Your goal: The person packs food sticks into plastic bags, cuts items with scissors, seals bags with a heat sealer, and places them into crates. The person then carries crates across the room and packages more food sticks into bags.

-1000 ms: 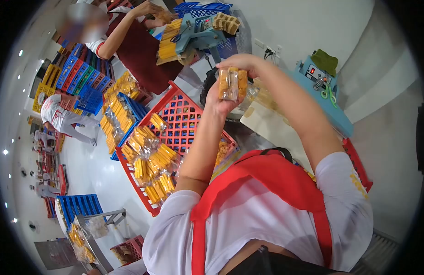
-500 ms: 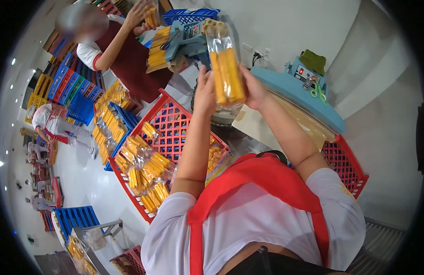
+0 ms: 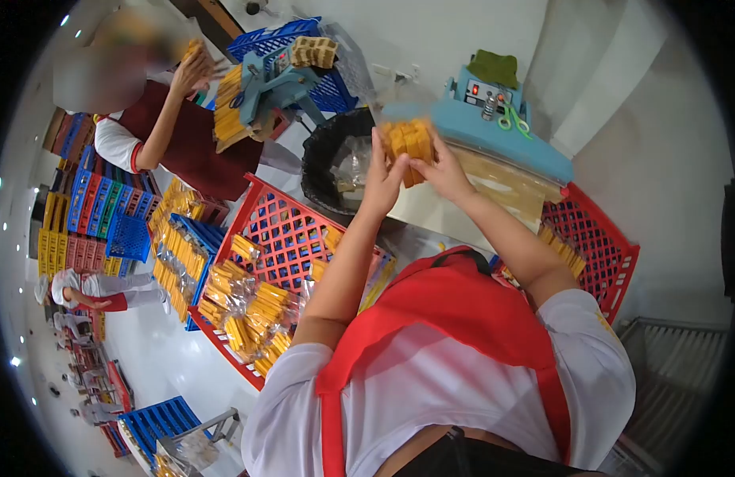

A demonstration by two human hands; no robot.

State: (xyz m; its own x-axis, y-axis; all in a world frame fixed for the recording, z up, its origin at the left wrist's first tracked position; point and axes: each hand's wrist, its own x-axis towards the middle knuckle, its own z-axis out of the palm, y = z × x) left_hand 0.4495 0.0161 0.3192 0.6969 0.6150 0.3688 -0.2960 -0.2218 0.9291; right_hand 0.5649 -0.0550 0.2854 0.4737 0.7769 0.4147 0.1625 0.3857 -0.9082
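A clear plastic bag of yellow sticks [image 3: 409, 143] is held up between my two hands, with its stick ends turned towards me. My left hand [image 3: 385, 176] grips the bag's left side, and my right hand [image 3: 447, 168] grips its right side. Both thumbs press on the near end. Just behind the bag stands a light-blue sealing machine [image 3: 534, 159] with a lit red switch. Below my hands lies a cream worktop [image 3: 423, 211]. The bag's far end is blurred.
A red crate [image 3: 260, 199] with several bagged sticks stands at left. A black-lined bin [image 3: 319, 163] holds plastic scraps. Green scissors [image 3: 513, 121] and a green cloth [image 3: 494, 68] rest on the machine. Another red crate [image 3: 622, 262] is at right. A co-worker [image 3: 184, 143] handles sticks at another machine.
The bag has tipped from upright, side-on, to end-on and now sits slightly lower, nearer the worktop. Both hands have kept hold of it. The view has shifted, showing the black-lined bin more fully.
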